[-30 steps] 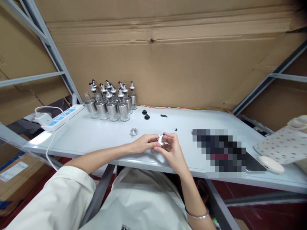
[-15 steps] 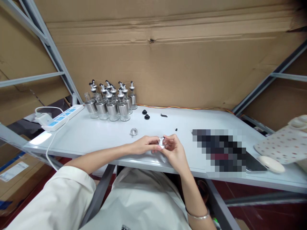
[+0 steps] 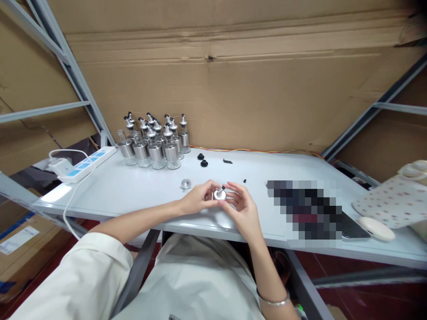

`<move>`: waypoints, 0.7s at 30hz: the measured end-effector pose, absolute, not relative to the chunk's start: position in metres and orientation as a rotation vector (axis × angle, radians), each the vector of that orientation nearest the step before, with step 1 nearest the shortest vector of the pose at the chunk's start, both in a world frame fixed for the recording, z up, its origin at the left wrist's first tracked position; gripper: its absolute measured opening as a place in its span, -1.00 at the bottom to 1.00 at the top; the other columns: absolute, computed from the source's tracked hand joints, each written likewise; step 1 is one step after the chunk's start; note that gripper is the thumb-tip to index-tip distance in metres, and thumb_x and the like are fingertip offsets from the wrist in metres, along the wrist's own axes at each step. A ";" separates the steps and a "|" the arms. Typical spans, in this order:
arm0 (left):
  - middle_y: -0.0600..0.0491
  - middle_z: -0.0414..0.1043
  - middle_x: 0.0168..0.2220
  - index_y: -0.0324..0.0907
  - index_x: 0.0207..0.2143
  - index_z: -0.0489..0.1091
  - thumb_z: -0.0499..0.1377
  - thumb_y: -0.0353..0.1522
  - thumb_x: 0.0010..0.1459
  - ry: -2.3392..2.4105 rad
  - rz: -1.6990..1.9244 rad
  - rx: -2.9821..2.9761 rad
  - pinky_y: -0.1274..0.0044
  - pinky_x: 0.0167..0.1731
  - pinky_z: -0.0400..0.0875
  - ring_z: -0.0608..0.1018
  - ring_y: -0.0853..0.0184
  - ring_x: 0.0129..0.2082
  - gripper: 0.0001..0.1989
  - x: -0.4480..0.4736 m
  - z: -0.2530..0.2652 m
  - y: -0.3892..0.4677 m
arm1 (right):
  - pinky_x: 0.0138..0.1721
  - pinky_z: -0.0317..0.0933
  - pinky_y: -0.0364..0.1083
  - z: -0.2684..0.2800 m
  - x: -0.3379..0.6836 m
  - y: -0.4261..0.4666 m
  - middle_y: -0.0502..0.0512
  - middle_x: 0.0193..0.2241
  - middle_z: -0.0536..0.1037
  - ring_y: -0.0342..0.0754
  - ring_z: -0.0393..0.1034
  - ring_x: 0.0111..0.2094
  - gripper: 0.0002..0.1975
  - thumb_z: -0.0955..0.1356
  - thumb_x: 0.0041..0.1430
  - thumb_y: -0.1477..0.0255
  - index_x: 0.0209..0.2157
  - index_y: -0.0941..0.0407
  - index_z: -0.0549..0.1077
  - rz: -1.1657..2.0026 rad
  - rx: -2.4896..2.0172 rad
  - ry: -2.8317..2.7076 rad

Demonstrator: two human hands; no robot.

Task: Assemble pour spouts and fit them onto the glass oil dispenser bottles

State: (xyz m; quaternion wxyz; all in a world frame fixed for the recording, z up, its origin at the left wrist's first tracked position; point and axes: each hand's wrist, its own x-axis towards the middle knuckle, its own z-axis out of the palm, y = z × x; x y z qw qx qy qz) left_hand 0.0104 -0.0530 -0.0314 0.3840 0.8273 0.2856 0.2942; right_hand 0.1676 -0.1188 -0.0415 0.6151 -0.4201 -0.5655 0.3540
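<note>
"When you look down through the head view, what is the left hand (image 3: 200,198) doing?"

"Pinching a silver pourer top (image 3: 219,195) from one side, thumb and fingers drawn in close."

"And the right hand (image 3: 243,209)?"

"Holding the same piece from the other side, its thumb low and its fingers curved over, near the black tip."

"So where is the pourer top, exactly?"

"Between the two hands, over the near part of the white table (image 3: 283,166), tip upward. Whether it touches the surface, I can't tell."

"What lies around it?"

"A silver ring-like piece (image 3: 183,183) just beyond the left hand, and a tiny black piece (image 3: 244,181) past the right. Farther back are two round black stoppers (image 3: 204,163), with thin black parts (image 3: 227,162) to their right."

"And at the back left?"

"Glass bottles (image 3: 156,153) in silver sleeves, clustered upright, most of them topped with pourers."
</note>
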 end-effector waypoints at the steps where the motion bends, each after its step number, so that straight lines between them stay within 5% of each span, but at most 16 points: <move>1: 0.16 0.26 -0.47 -0.20 -0.14 0.25 0.17 -0.11 0.06 0.747 0.731 2.140 0.60 -0.45 0.19 0.30 0.46 -0.50 -0.57 0.010 -0.033 -0.053 | -0.21 0.41 -0.02 -0.042 0.168 -0.119 0.17 -0.11 0.49 -0.01 0.46 -0.20 -0.63 0.43 0.00 0.35 -0.11 0.06 0.40 0.803 -0.983 -1.339; 7: 0.13 0.29 -0.42 -0.20 -0.18 0.24 0.20 -0.08 0.03 0.753 0.707 2.357 0.57 -0.39 0.23 0.34 0.43 -0.47 -0.56 0.010 -0.027 -0.059 | -0.22 0.37 -0.06 -0.041 0.169 -0.121 0.12 -0.24 0.52 -0.05 0.44 -0.25 -0.84 0.39 0.06 0.38 -0.27 0.08 0.50 0.728 -1.048 -1.410; 12: 0.05 0.35 -0.35 -0.19 -0.20 0.26 -0.01 -0.16 0.22 0.708 0.753 2.495 0.52 -0.31 0.29 0.39 0.40 -0.43 -0.71 0.004 -0.015 -0.059 | -0.20 0.32 -0.06 -0.041 0.171 -0.120 0.14 -0.27 0.52 -0.02 0.42 -0.21 -0.88 0.38 0.09 0.35 -0.40 0.10 0.49 0.648 -1.070 -1.369; 16: -0.08 0.33 -0.11 -0.20 -0.08 0.24 -0.01 -0.27 0.21 1.039 0.745 2.623 0.42 -0.08 0.29 0.43 0.27 -0.16 -0.73 -0.010 0.000 -0.043 | -0.20 0.30 -0.06 -0.041 0.171 -0.120 0.15 -0.25 0.52 -0.01 0.41 -0.19 -0.86 0.36 0.10 0.33 -0.42 0.10 0.48 0.655 -1.098 -1.374; 21: -0.16 0.22 0.00 -0.24 0.01 0.23 0.08 -0.14 0.11 1.480 0.188 2.566 0.33 -0.08 0.29 0.41 0.11 -0.09 -0.52 -0.032 0.008 -0.024 | -0.22 0.30 -0.05 -0.041 0.171 -0.120 0.15 -0.26 0.52 -0.02 0.41 -0.23 -0.86 0.37 0.10 0.32 -0.42 0.10 0.48 0.654 -1.114 -1.361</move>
